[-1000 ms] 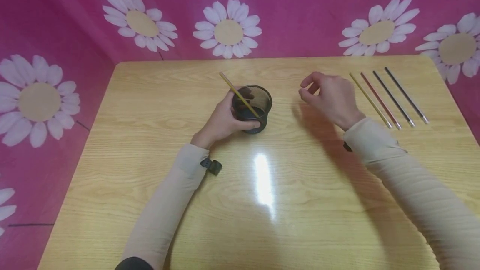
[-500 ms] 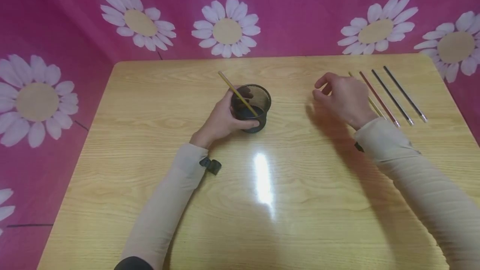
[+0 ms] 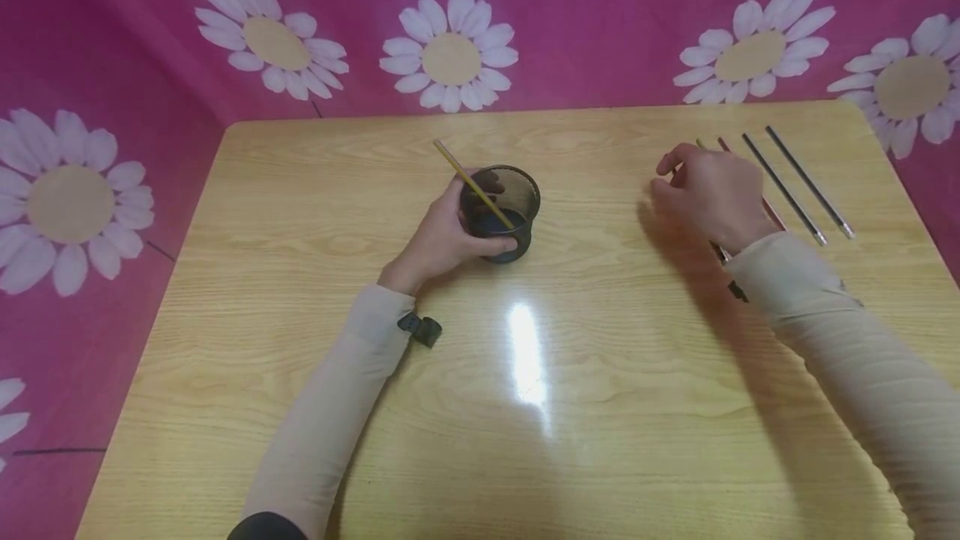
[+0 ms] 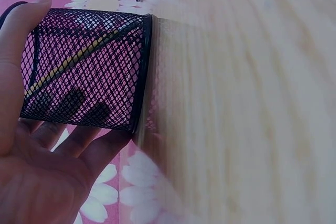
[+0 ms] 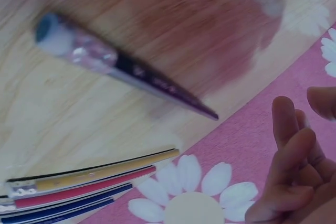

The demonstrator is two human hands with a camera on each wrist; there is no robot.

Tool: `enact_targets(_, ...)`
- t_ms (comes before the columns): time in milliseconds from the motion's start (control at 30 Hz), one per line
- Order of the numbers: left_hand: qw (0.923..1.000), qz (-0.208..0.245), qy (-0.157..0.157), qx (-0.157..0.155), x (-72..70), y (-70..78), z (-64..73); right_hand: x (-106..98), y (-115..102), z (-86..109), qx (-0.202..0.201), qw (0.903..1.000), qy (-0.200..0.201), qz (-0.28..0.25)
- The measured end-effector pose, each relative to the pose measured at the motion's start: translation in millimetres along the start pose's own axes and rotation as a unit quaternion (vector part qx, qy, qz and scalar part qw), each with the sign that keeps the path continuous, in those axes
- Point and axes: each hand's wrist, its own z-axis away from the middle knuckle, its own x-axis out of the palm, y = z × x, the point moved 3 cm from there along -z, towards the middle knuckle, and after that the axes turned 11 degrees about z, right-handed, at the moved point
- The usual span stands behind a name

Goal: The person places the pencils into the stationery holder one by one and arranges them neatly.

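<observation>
My left hand (image 3: 435, 236) grips a black mesh pencil cup (image 3: 522, 244) standing on the table. Thumb and fingers wrap its side. A yellow pencil (image 3: 457, 163) leans inside the cup, also visible through the mesh in the left wrist view. My right hand (image 3: 716, 194) hovers over the pencils at the right, its fingers loosely bent with nothing visible between them. Beneath it, mostly hidden in the head view, lies a dark pencil (image 5: 142, 72) with a white eraser end. A yellow pencil (image 5: 105, 172) and a red pencil (image 5: 84, 187) lie beside it, partly covered in the head view.
Two dark pencils (image 3: 783, 188) lie parallel at the right of the row. The wooden table (image 3: 300, 190) meets a pink flowered cloth (image 3: 585, 23) at its back and left. Light glares off the tabletop in front of the cup.
My right hand has moved to the right over the pencils, covering more of the yellow and red ones. The dark pencil's eraser end now shows by the wrist. My left hand stays on the cup.
</observation>
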Motion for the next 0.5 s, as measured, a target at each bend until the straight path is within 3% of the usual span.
enact_targets(233,1.0,-0.002,0.001,-0.001,-0.4,-1.4,-1.0,2,15,-1.8,0.027,0.9994,-0.018,0.014)
enact_targets(500,1.0,-0.004,0.002,0.0,-0.9,-2.4,-0.8,4,28,-0.8,0.03,0.9987,-0.031,0.028)
